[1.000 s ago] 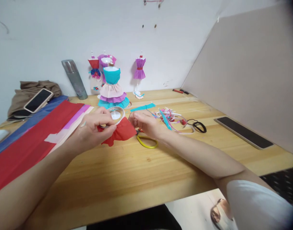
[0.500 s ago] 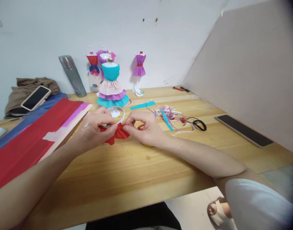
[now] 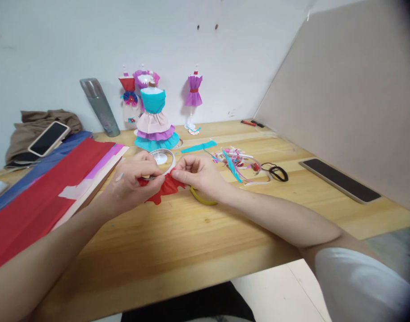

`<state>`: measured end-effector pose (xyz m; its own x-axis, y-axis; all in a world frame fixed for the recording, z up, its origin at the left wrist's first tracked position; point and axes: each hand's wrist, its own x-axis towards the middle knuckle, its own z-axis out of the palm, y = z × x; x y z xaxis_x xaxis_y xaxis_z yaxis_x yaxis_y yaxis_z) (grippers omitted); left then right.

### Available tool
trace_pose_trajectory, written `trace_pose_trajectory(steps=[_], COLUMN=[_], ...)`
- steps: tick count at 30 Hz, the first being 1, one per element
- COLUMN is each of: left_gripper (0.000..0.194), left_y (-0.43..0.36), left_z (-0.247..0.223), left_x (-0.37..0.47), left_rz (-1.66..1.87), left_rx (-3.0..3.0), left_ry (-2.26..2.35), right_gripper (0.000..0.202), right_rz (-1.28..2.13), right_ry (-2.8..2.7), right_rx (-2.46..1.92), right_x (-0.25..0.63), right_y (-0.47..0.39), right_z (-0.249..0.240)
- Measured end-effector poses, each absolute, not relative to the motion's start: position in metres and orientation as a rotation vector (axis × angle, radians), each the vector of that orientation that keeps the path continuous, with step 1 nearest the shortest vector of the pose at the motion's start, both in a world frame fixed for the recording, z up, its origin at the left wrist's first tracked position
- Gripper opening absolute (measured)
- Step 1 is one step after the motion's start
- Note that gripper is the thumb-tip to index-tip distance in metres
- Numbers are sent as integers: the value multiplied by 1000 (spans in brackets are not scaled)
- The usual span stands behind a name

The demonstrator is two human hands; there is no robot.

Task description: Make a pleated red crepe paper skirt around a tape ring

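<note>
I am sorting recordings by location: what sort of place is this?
Probably a craft workspace, judging by the wooden table, the tiered miniature dress and the pile of colourful scraps.

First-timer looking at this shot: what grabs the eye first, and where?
Probably the tiered turquoise, pale-pink and purple miniature dress, standing toward the back of the pale wooden table. Next, the bright red ruffled strip pinched between the left hand and right hand, in front of that dress. Then the long, flat red sheet running along the table's left side.
</note>
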<state>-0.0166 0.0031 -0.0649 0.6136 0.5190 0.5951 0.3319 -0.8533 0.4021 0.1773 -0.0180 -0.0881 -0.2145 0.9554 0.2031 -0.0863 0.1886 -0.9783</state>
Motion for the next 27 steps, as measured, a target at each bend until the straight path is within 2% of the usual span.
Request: trace_pose_trajectory(steps=[14, 20, 27], left_gripper=[35, 20, 20], left_y=[1, 9, 11], left_z=[-69, -71, -72], left_x=[-13, -16, -18], left_rz=[1012, 1036, 1007], left_rx=[2535, 2357, 2283], left_ry=[661, 697, 717], right_gripper=[31, 28, 19], right_rz=[1230, 1268, 1125], right_ry=[-1381, -1428, -1403], right_rx=[-921, -802, -883], right_x=[175, 180, 178], right_y=[-18, -18, -18], right_z=[-95, -88, -91])
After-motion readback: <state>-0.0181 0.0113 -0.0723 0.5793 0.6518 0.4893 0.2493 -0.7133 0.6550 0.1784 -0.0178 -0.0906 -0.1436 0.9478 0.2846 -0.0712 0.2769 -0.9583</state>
